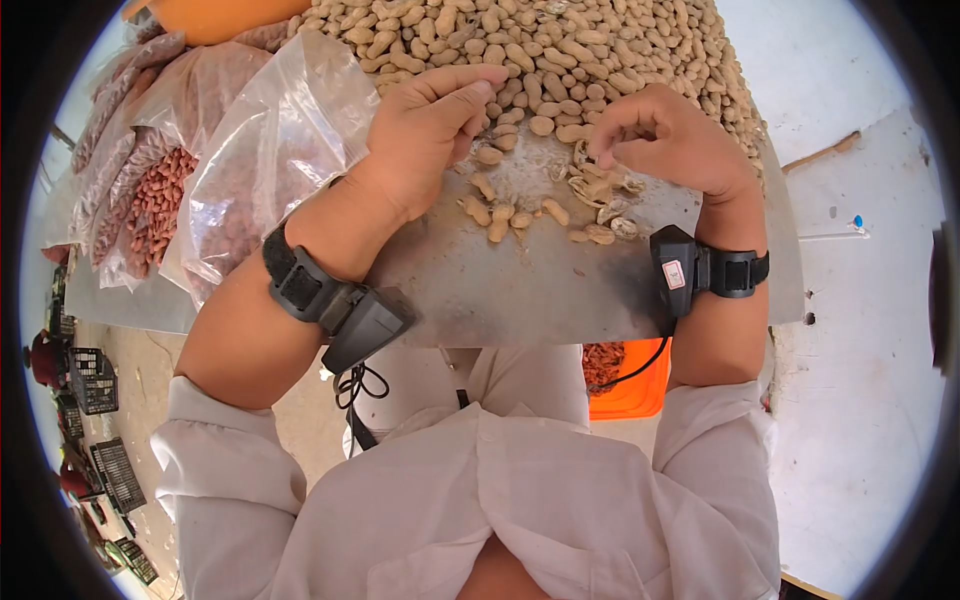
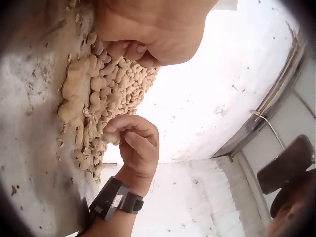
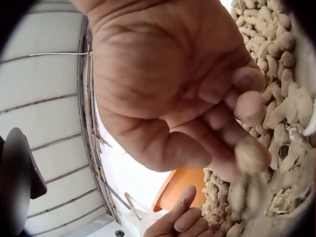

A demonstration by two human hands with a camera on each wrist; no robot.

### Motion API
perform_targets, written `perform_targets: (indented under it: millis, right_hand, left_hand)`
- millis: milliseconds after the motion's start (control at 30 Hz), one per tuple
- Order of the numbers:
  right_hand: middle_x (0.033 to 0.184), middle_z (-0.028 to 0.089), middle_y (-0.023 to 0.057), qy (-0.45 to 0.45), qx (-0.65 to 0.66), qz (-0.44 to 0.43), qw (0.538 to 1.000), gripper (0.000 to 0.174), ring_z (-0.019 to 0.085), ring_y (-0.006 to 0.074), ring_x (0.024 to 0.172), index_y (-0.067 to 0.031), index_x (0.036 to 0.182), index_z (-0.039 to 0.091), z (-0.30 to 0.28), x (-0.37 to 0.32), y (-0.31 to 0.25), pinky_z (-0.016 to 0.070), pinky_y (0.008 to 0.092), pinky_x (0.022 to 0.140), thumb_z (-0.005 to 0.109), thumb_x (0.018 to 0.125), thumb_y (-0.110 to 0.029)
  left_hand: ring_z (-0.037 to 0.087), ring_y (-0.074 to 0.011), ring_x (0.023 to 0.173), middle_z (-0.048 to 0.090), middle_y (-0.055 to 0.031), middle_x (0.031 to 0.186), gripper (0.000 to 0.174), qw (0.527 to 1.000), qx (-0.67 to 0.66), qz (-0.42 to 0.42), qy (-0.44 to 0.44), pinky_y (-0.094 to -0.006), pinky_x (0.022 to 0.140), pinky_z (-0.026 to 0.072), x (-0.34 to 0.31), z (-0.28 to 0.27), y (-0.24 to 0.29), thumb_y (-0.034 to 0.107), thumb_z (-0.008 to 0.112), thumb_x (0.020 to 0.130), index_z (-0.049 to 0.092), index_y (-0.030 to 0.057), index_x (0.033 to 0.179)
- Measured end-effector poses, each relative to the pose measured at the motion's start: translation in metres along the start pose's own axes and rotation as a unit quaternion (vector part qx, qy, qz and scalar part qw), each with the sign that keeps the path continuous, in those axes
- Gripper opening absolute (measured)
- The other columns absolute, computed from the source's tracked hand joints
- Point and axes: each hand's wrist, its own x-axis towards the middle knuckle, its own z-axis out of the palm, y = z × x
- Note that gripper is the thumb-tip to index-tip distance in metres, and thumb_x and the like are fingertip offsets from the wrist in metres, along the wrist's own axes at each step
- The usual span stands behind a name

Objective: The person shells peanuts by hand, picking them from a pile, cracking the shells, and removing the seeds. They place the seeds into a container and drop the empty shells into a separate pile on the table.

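Note:
A big heap of unshelled peanuts (image 1: 560, 40) lies on a grey metal tabletop (image 1: 520, 285). My right hand (image 1: 650, 130) hovers at the heap's near edge, fingers curled, and pinches a peanut (image 2: 110, 137) between thumb and fingertips (image 3: 249, 106). Cracked empty shells (image 1: 598, 190) lie right under it. My left hand (image 1: 430, 120) is beside it at the heap's edge, thumb stretched out and fingers (image 2: 131, 49) curled inward. Whatever it holds is hidden. A few loose whole peanuts (image 1: 500, 215) lie between the hands.
Clear plastic bags of reddish shelled kernels (image 1: 250, 160) lie at the table's left. An orange bucket (image 1: 625, 385) with kernels stands below the table's near edge. An orange basin (image 1: 210, 15) sits at the far left. Pale ground lies to the right.

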Motion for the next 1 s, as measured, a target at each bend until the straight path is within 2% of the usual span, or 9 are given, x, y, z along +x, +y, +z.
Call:
perform_targets:
  millis: [67, 167, 267, 367, 667, 767, 867, 967, 1000]
  right_hand:
    - [0.065, 0.061, 0.0036, 0.022, -0.008, 0.025, 0.999, 0.013, 0.054, 0.0099, 0.059, -0.0015, 0.075, 0.066, -0.002, 0.001, 0.000, 0.0421, 0.0238, 0.054, 0.061, 0.068, -0.011]
    - [0.066, 0.062, 0.0070, 0.124, -0.157, 0.008, 0.980, 0.013, 0.057, 0.0158, 0.060, -0.0033, 0.075, 0.066, 0.006, 0.010, 0.012, 0.0442, 0.0272, 0.056, 0.061, 0.067, -0.013]
    - [0.069, 0.062, 0.0092, 0.155, -0.218, -0.014, 0.964, 0.014, 0.059, 0.0221, 0.063, -0.0052, 0.077, 0.066, 0.016, 0.016, 0.020, 0.0462, 0.0321, 0.059, 0.062, 0.067, -0.013]
    - [0.071, 0.062, 0.0099, 0.131, -0.276, 0.041, 0.951, 0.014, 0.060, 0.0253, 0.067, -0.0059, 0.078, 0.066, 0.020, 0.018, 0.016, 0.0470, 0.0350, 0.062, 0.064, 0.067, -0.013]
    - [0.068, 0.059, 0.0103, 0.145, -0.322, -0.029, 0.935, 0.010, 0.057, 0.0279, 0.063, -0.0050, 0.071, 0.060, 0.022, 0.017, 0.021, 0.0458, 0.0358, 0.060, 0.065, 0.067, -0.013]
    - [0.071, 0.058, 0.0054, 0.137, -0.243, 0.030, 0.960, 0.012, 0.055, 0.0137, 0.062, -0.0022, 0.076, 0.057, 0.018, 0.016, 0.009, 0.0434, 0.0266, 0.055, 0.066, 0.068, -0.006]
    - [0.070, 0.055, -0.0001, 0.175, -0.022, -0.021, 0.984, 0.013, 0.051, 0.0050, 0.062, -0.0030, 0.077, 0.055, 0.024, 0.016, 0.000, 0.0404, 0.0201, 0.052, 0.066, 0.071, 0.000]
    - [0.067, 0.051, -0.0002, 0.200, 0.060, -0.080, 0.975, 0.016, 0.048, 0.0074, 0.060, -0.0024, 0.075, 0.055, 0.036, 0.020, -0.008, 0.0425, 0.0220, 0.056, 0.070, 0.067, -0.003]
    - [0.067, 0.051, -0.0002, 0.210, 0.043, -0.096, 0.972, 0.016, 0.048, 0.0071, 0.060, -0.0022, 0.075, 0.055, 0.040, 0.021, -0.011, 0.0425, 0.0223, 0.056, 0.070, 0.067, -0.003]
  left_hand:
    - [0.028, -0.0051, 0.050, 0.040, 0.0040, 0.061, 0.025, 1.000, -0.008, -0.002, 0.000, -0.0188, 0.045, 0.0231, 0.000, -0.001, -0.001, 0.010, 0.050, 0.089, 0.058, -0.0003, 0.110]
    - [0.028, -0.0049, 0.050, 0.040, 0.0040, 0.062, 0.024, 1.000, -0.020, -0.005, -0.010, -0.0186, 0.045, 0.0229, 0.000, -0.001, -0.001, 0.010, 0.050, 0.090, 0.058, -0.0001, 0.110]
    - [0.028, -0.0045, 0.051, 0.041, 0.0039, 0.063, 0.024, 0.999, -0.030, -0.014, -0.021, -0.0184, 0.045, 0.0232, 0.000, -0.001, 0.000, 0.011, 0.051, 0.090, 0.058, -0.0003, 0.110]
    - [0.029, -0.0043, 0.051, 0.041, 0.0039, 0.065, 0.024, 0.999, -0.033, -0.021, -0.024, -0.0183, 0.045, 0.0236, -0.001, -0.001, -0.001, 0.011, 0.051, 0.090, 0.058, -0.0005, 0.109]
    - [0.031, -0.0041, 0.052, 0.045, 0.0034, 0.068, 0.025, 0.997, -0.041, -0.049, -0.029, -0.0176, 0.046, 0.0252, -0.002, -0.001, 0.000, 0.011, 0.054, 0.088, 0.058, -0.0010, 0.110]
    - [0.033, -0.0040, 0.053, 0.048, 0.0029, 0.071, 0.026, 0.997, -0.036, -0.062, -0.030, -0.0172, 0.047, 0.0259, -0.002, 0.000, 0.000, 0.010, 0.058, 0.086, 0.059, -0.0007, 0.110]
    - [0.033, -0.0041, 0.053, 0.050, 0.0031, 0.072, 0.027, 0.996, -0.022, -0.075, -0.038, -0.0174, 0.047, 0.0268, -0.002, 0.002, -0.001, 0.012, 0.062, 0.085, 0.059, 0.0000, 0.109]
    - [0.034, -0.0043, 0.053, 0.051, 0.0037, 0.071, 0.027, 0.996, -0.015, -0.071, -0.046, -0.0180, 0.048, 0.0286, -0.004, 0.006, 0.000, 0.014, 0.063, 0.084, 0.060, 0.0006, 0.108]
    - [0.036, -0.0043, 0.054, 0.051, 0.0038, 0.071, 0.027, 0.996, -0.020, -0.071, -0.049, -0.0181, 0.048, 0.0300, -0.004, 0.006, 0.001, 0.014, 0.063, 0.084, 0.060, 0.0009, 0.107]
